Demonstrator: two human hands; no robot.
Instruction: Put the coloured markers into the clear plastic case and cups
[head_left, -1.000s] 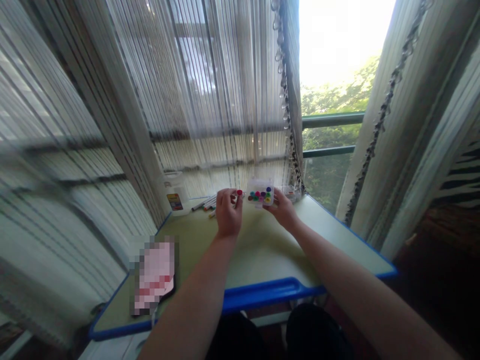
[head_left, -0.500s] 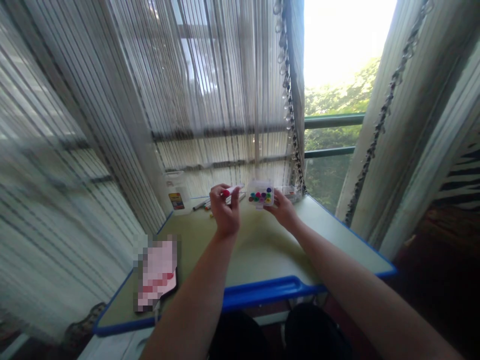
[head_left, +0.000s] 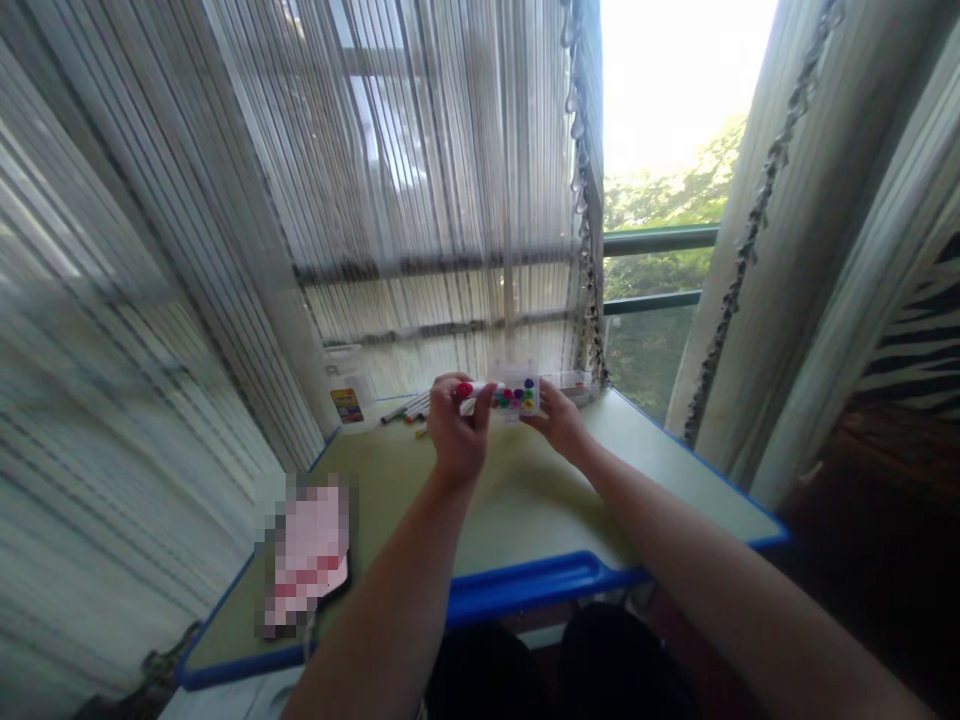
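My left hand (head_left: 459, 440) is closed around a white marker with a red end (head_left: 466, 390), held roughly level above the table. The marker's other end reaches to the open side of a clear plastic box (head_left: 531, 384); whether its tip is inside, I cannot tell. Several round coloured marker ends, among them purple, green and yellow, face me in that box. From the right, my right hand (head_left: 562, 422) grips the box, keeping it tilted toward me. Part of the box's left side is hidden behind my left hand. Several loose markers (head_left: 405, 408) lie just left of my left hand.
The yellowish table (head_left: 525, 520) has a blue rim. At its back left stands a clear container with a label (head_left: 347, 402). A blurred-out pink item (head_left: 311, 545) lies front left. Striped curtains (head_left: 450, 200) hang behind, beside an open window view.
My left hand has brought the marker rightward to the box, so it now overlaps the box's left part. My right hand still holds the box. The view has shifted slightly.
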